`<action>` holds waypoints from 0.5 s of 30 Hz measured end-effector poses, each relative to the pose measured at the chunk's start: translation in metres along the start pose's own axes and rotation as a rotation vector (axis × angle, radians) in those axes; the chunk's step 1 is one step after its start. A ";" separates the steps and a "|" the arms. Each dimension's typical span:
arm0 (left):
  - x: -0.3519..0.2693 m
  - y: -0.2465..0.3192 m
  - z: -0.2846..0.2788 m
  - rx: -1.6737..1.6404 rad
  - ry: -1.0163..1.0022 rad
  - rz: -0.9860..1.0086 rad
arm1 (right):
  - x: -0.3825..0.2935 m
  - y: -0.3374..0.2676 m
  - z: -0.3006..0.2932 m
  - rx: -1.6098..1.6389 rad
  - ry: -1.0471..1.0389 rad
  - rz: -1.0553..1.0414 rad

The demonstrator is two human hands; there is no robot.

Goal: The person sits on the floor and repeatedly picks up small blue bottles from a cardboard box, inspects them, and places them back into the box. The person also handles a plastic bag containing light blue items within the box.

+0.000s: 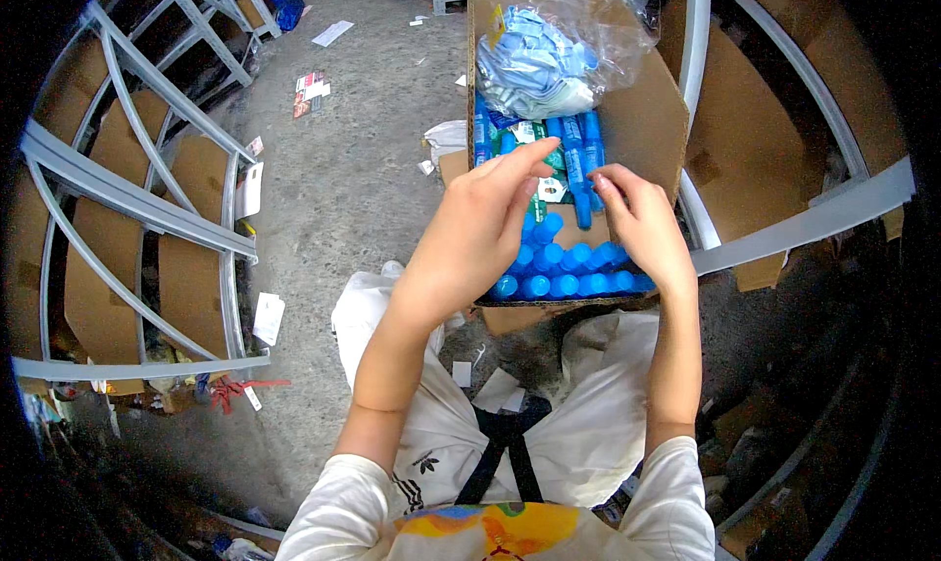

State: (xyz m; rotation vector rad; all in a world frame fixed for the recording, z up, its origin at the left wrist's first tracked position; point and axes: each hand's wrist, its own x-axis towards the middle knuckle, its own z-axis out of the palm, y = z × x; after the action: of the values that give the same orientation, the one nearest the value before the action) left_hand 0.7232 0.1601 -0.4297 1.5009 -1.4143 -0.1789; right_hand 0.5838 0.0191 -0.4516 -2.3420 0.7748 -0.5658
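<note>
An open cardboard box (650, 131) stands before me. Several blue bottles with round caps (564, 285) are upright in rows at its near end. Farther in, more blue bottles (575, 160) lie flat beside green packets (556, 186) with white tags. A clear plastic bag of light blue items (540, 65) rests at the far end. My left hand (489, 219) hovers over the box's left side, fingers apart, holding nothing that I can see. Close to the lying bottles is my right hand (638, 212), its thumb and forefinger near each other; whether something small is between them is unclear.
Metal shelving with cardboard boxes (191, 186) runs along the left. More metal shelving (816, 212) and large cardboard (750, 135) stand at the right. Papers (270, 318) and scraps lie on the concrete floor (367, 120). A loose cardboard flap (514, 318) sits below the box.
</note>
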 end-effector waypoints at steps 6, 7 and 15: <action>-0.003 0.002 0.001 -0.038 0.002 0.036 | 0.042 0.012 0.019 -0.541 -0.582 0.067; -0.004 0.003 0.001 -0.042 0.004 0.047 | 0.049 0.012 0.022 -0.612 -0.695 0.102; -0.007 0.005 -0.004 -0.067 -0.006 0.012 | 0.072 0.054 0.044 -0.648 -0.938 0.085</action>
State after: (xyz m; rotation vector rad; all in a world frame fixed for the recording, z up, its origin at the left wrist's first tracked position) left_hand 0.7201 0.1690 -0.4275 1.4376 -1.4088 -0.2212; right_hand 0.6405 -0.0442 -0.5044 -2.6795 0.6225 0.9179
